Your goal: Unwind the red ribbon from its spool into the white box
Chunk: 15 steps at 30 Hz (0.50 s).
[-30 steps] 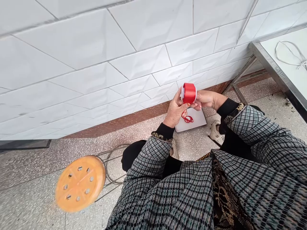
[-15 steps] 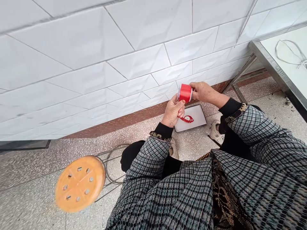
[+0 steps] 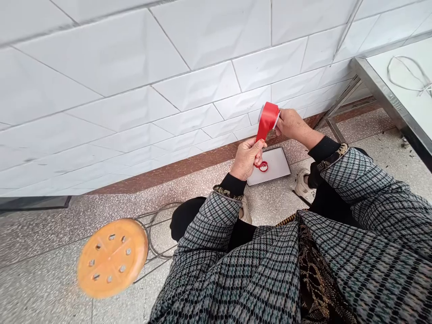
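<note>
A spool of red ribbon [image 3: 271, 110] with pale rims is gripped at its right side by my right hand [image 3: 292, 124]; those fingertips are partly hidden behind it. From the spool a short flat length of ribbon runs down to my left hand [image 3: 248, 157], which pinches it between thumb and fingers. Beneath my left fingers hangs a small loop of red ribbon [image 3: 263, 167]. Behind the loop, on the floor, lies a shallow white box or tray [image 3: 277, 167] with a dark edge. I cannot tell whether the loop touches it.
An orange round stool seat [image 3: 113, 258] with holes and metal legs is at lower left. A metal-framed table [image 3: 381, 76] bearing a thin white cord [image 3: 407, 87] stands at right. The white tiled wall [image 3: 202, 85] rises ahead, above the speckled floor [image 3: 162, 189].
My right hand has moved the spool up and slightly right, away from my left hand. A length of ribbon now stretches between them. The hanging loop looks smaller and rounder.
</note>
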{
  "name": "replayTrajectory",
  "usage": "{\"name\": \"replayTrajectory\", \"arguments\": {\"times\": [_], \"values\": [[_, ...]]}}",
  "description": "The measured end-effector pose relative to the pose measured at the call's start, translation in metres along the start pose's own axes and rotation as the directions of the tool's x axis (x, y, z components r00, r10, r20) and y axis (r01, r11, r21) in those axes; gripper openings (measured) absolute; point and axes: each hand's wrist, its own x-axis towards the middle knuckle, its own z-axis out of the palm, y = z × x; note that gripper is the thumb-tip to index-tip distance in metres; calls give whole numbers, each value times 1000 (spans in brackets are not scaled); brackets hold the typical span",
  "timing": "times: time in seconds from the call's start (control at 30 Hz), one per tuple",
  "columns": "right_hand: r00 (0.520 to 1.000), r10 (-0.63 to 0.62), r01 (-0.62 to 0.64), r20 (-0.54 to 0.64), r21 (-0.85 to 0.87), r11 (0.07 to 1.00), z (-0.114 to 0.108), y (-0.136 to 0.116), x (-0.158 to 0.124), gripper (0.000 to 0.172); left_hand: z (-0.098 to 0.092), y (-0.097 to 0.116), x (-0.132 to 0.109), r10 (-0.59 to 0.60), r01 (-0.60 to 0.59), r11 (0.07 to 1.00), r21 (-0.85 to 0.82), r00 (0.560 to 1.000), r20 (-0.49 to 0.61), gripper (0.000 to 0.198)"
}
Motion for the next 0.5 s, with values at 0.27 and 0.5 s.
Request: {"name": "replayTrajectory", "arguments": {"times": [0.27, 0.5], "values": [[945, -4, -200, 326, 591, 782, 2, -2, -4, 44, -1, 0, 0, 23, -22, 997, 77, 1000, -10, 54], [804, -224, -317, 551, 715, 623, 15, 6, -6, 52, -3, 0, 1, 46, -46, 998, 43, 999, 9, 54]]}}
